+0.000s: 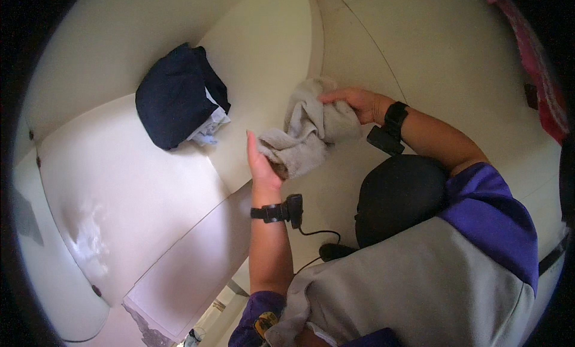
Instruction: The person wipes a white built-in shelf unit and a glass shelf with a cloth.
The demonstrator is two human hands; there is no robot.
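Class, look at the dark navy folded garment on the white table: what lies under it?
Under the navy garment a pale, light-coloured cloth pokes out at its right edge, resting on the white table. How far that cloth extends beneath is covered and cannot be seen.
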